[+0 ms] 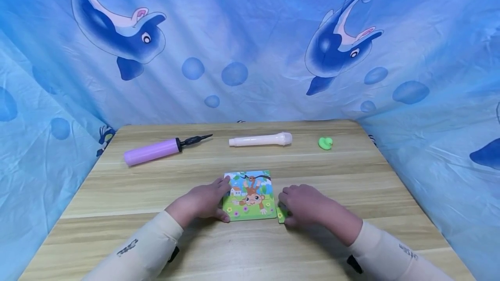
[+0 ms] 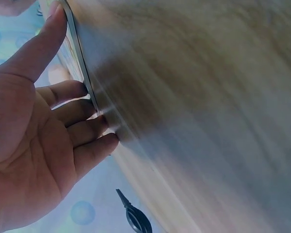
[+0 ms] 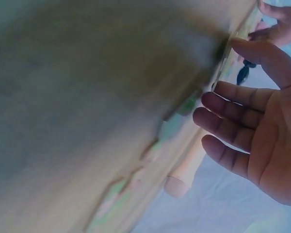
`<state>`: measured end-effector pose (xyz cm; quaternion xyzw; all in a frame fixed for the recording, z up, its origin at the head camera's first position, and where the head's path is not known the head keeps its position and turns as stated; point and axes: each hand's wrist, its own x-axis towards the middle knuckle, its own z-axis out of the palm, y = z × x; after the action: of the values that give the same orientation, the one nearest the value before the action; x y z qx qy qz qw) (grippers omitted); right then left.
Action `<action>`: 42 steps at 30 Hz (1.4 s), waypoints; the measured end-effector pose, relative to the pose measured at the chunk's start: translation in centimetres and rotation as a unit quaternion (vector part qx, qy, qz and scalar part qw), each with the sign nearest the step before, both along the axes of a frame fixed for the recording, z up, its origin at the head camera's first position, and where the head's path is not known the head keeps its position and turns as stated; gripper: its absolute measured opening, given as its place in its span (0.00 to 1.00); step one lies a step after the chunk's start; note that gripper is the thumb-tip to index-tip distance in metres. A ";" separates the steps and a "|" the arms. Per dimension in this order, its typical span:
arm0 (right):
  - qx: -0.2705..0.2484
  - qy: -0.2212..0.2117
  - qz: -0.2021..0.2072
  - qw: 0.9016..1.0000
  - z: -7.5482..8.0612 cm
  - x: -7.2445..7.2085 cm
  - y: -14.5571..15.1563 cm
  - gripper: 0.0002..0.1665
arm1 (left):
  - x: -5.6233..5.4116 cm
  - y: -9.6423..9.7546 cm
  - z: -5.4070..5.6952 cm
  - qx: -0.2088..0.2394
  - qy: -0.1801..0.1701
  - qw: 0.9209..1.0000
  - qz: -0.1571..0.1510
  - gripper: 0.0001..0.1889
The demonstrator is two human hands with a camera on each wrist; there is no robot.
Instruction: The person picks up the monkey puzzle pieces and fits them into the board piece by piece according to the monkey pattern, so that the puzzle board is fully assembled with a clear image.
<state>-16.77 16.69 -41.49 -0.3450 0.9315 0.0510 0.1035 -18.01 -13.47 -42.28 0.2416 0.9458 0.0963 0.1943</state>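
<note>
One monkey puzzle, left hand spread along its left edge, right hand pinching a green piece barely off its right side.

puzzle: blue-green, monkey print | pump: lilac, black | duck: green | backdrop: blue, dolphin print

a passage runs between puzzle and microphone
</note>
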 end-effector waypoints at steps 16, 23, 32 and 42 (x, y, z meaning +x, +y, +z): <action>-0.038 0.077 0.082 0.993 0.2 -1.6 -5.3 0.15 | -0.2 -0.1 -0.3 0.001 0.006 1.000 -0.004 0.48; -0.029 0.042 0.058 0.997 -0.5 -1.7 -6.7 0.14 | -0.2 -0.1 -0.4 0.005 0.000 1.000 -0.003 0.48; -0.038 0.037 0.039 0.998 -1.1 -1.9 -7.9 0.20 | -0.2 -0.2 -0.4 -0.003 0.010 1.000 -0.008 0.46; -0.092 -0.023 0.012 0.995 -1.4 -1.6 -9.4 0.18 | -0.1 -0.3 -0.4 0.008 0.023 1.000 -0.016 0.43</action>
<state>-18.36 7.28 -42.90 -0.3656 0.9252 -0.0421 0.0923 -18.08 -13.75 -42.64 0.2607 0.9451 0.0954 0.1725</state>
